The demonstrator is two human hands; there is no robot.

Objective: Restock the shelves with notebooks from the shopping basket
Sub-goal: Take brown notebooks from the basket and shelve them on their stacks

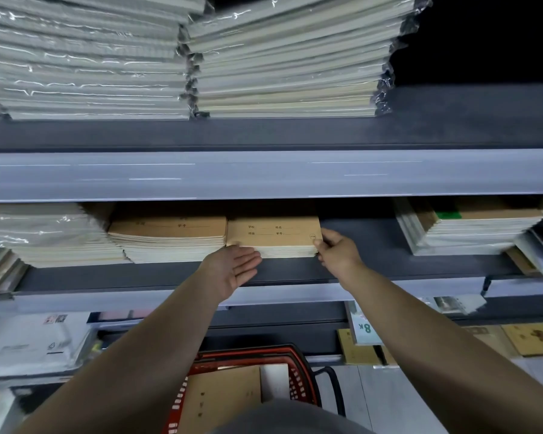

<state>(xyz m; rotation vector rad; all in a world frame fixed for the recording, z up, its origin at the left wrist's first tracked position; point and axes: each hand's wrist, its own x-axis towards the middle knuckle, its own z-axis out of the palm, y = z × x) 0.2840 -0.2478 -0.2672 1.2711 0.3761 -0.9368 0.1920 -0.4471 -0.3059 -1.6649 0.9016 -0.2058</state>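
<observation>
Where the middle shelf [373, 245] runs dark grey and matt behind a pale, smooth front rail, one notebook stack [273, 234] lies flat: kraft-brown card cover printed with form lines, cream page edges, square corners. Touching its left side is a second stack [166, 233] with like brown covers, its edges slightly fanned. Further left are shrink-wrapped packs [38, 233], glossy film creased over pale paper. Well to the right, apart from the stack, is a mixed pile [470, 230] with a green patch on top.

Upper shelf [452, 120]: two tall columns of film-wrapped pale notebooks [88, 57], with crinkled film ends between them. Its deep front rail overhangs the rear of the notebook stack and hides that part.

Below: a red plastic mesh shopping basket [298, 374] with a black handle, holding brown-covered notebooks [223, 396] and one white sheet or cover. A tag reading "8K" [365, 327] sits up and to its right.

Left hand [232, 270]: arm extended, palm turned up, fingers straight and together, tips at the stack's front lower edge. Its grip is slack and holds nothing.

Right hand [339, 252]: arm extended, thumb on the cover's front right corner, fingers curled round the stack's right side. Its grip is closed on the stack.
</observation>
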